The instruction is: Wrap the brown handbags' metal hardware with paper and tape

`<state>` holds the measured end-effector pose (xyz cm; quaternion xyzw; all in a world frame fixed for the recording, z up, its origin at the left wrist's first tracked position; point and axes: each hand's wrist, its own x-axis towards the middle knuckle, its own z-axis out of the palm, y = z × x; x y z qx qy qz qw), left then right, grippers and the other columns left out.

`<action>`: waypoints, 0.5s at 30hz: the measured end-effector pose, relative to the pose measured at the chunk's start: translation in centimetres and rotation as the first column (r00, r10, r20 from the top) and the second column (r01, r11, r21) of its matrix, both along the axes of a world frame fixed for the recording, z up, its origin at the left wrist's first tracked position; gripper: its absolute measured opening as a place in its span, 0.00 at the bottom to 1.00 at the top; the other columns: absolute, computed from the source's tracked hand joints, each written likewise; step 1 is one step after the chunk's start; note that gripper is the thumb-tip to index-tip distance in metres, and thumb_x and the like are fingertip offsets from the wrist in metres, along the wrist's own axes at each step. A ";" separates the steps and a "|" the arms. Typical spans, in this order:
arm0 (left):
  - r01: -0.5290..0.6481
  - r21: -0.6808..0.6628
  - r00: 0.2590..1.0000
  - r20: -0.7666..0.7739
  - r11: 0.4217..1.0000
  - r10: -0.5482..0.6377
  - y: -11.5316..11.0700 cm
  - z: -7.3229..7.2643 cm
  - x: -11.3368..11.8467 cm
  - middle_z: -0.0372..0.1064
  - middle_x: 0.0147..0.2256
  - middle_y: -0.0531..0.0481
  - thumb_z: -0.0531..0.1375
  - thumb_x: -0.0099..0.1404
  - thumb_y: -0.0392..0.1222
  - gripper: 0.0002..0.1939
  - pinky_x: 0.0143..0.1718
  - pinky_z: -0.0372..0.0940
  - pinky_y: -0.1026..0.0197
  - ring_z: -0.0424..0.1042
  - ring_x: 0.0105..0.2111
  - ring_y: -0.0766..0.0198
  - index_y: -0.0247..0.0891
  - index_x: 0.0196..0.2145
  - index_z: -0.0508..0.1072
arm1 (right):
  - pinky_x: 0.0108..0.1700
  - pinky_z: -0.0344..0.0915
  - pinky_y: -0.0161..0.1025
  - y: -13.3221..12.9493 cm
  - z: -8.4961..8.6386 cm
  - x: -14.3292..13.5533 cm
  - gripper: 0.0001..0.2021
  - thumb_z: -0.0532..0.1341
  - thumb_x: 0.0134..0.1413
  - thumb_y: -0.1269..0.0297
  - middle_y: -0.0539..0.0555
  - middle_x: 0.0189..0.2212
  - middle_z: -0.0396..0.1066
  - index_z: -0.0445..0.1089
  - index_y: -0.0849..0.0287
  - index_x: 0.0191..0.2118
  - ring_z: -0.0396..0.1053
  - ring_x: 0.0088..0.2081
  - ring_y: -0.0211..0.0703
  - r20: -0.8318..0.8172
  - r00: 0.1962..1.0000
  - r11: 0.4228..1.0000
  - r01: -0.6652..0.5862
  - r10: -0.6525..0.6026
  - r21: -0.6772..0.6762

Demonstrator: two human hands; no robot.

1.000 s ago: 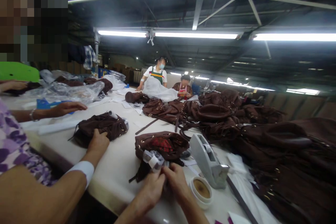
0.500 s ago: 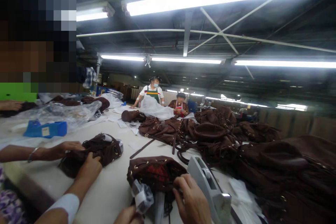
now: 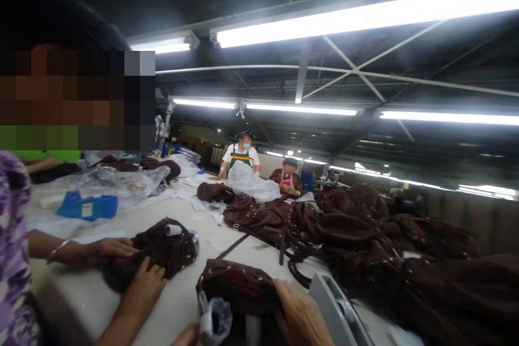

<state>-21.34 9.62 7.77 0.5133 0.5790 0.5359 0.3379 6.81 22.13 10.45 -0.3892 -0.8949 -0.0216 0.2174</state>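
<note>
My right hand [image 3: 300, 313] lies flat on the brown bag [image 3: 237, 292] before me on the table [image 3: 178, 303], fingers pressed together over its top. My left hand [image 3: 188, 335] barely shows at the bottom edge, beside a crumpled plastic wrap [image 3: 214, 319]; I cannot tell how its fingers are set. A grey tape dispenser [image 3: 336, 311] stands just right.

No readable text, label on blue box [image 3: 86, 206] too blurred
</note>
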 end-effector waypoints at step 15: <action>0.008 0.179 0.872 -0.483 0.984 0.081 0.6 -1.2 -4.7 0.66 0.20 0.49 0.60 0.51 0.48 0.18 0.53 0.59 0.45 0.71 0.39 0.46 0.44 0.11 0.59 | 0.24 0.61 0.36 7.6 14.9 -8.2 0.06 0.57 0.44 0.64 0.50 0.18 0.66 0.66 0.58 0.21 0.64 0.21 0.40 -0.646 0.729 0.779 -0.263 -0.226 -0.570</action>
